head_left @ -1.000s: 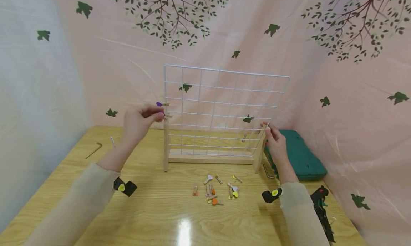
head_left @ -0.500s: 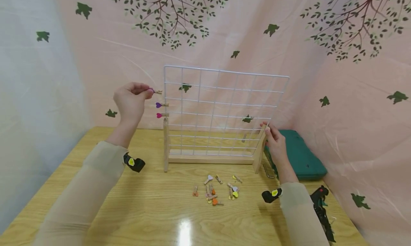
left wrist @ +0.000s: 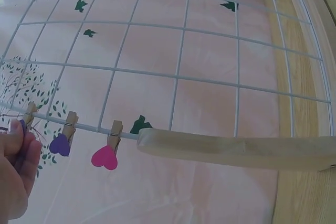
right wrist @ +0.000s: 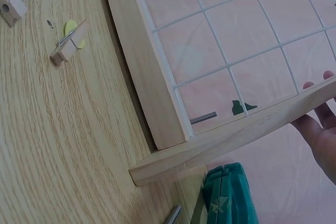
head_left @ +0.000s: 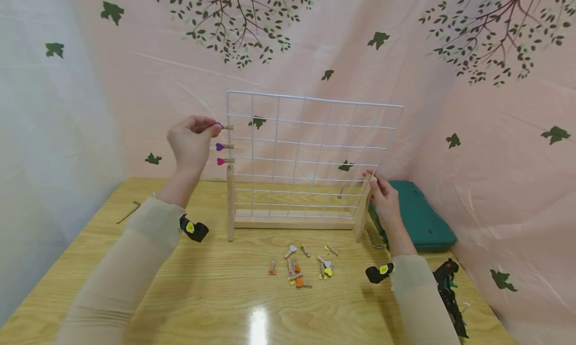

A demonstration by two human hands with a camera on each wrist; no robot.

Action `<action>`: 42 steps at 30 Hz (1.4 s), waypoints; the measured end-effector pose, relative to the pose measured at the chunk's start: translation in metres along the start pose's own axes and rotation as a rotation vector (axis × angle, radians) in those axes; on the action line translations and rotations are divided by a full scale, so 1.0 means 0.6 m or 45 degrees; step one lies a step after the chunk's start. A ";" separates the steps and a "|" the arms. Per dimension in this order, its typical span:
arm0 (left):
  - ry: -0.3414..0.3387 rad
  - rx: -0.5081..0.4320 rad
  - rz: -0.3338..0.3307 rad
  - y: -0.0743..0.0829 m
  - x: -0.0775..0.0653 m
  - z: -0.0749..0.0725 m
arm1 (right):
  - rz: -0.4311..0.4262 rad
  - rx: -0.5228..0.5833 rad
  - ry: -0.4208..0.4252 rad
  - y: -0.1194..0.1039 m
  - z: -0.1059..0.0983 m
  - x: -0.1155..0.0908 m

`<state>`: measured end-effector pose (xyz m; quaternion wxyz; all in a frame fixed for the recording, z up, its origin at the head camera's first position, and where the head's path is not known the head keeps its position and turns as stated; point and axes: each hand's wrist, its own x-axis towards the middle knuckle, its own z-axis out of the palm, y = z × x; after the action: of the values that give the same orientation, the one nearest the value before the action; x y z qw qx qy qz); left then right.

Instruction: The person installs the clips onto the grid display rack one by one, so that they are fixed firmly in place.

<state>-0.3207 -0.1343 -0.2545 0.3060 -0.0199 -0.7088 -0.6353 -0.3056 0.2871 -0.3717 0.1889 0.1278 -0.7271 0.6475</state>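
Observation:
A white wire grid panel [head_left: 304,98] stands upright in a wooden stand [head_left: 292,225]. My left hand [head_left: 191,141] pinches a small wooden clothespin [head_left: 229,128] by its purple heart end, and the clothespin's tip meets the panel's left edge wire. Below it on that edge are clipped a purple heart clothespin [left wrist: 62,144] and a pink heart clothespin [left wrist: 106,155]. With my right hand [head_left: 386,200] I grip the top of the stand's right post [right wrist: 236,135] beside the panel's edge; part of that hand is cut off in the right wrist view.
Several loose heart clothespins [head_left: 294,273] lie on the wooden table [head_left: 216,295] in front of the stand. Behind the right arm is a green case [head_left: 420,217], with a black tool [head_left: 450,295] nearer me. An Allen key [head_left: 129,212] lies at the left.
My left hand let go of the pink heart clothespin, rose along the left edge with another clothespin, then moved right until it met the wire. The right hand stayed put.

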 end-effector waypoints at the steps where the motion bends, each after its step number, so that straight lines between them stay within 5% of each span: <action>1: -0.014 0.026 0.010 0.000 0.000 -0.002 | 0.003 -0.006 0.001 -0.001 0.001 0.000; 7: -0.097 0.270 0.100 0.008 -0.010 -0.016 | -0.012 -0.032 -0.003 -0.002 0.002 0.000; 13: -0.199 0.380 0.396 0.015 -0.059 -0.011 | -0.012 -0.012 0.007 0.006 -0.001 0.002; 17: -0.441 0.438 0.445 -0.011 -0.116 0.004 | -0.007 -0.024 0.020 0.018 -0.006 0.005; 23: -0.856 0.588 0.335 -0.091 -0.202 0.023 | -0.003 -0.026 0.012 0.025 -0.008 0.008; 32: -1.452 0.627 0.373 -0.186 -0.277 0.026 | -0.019 0.017 0.005 -0.005 0.004 -0.002; 37: -1.611 0.651 0.463 -0.211 -0.297 0.028 | -0.020 0.050 0.003 -0.005 0.003 -0.002; 42: -1.642 0.608 0.488 -0.219 -0.304 0.033 | -0.017 0.045 0.003 -0.002 0.004 -0.003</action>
<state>-0.2354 -0.0754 -0.4555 -0.0719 -0.4484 -0.8523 -0.2596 -0.3038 0.2846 -0.3715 0.1916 0.1352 -0.7144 0.6593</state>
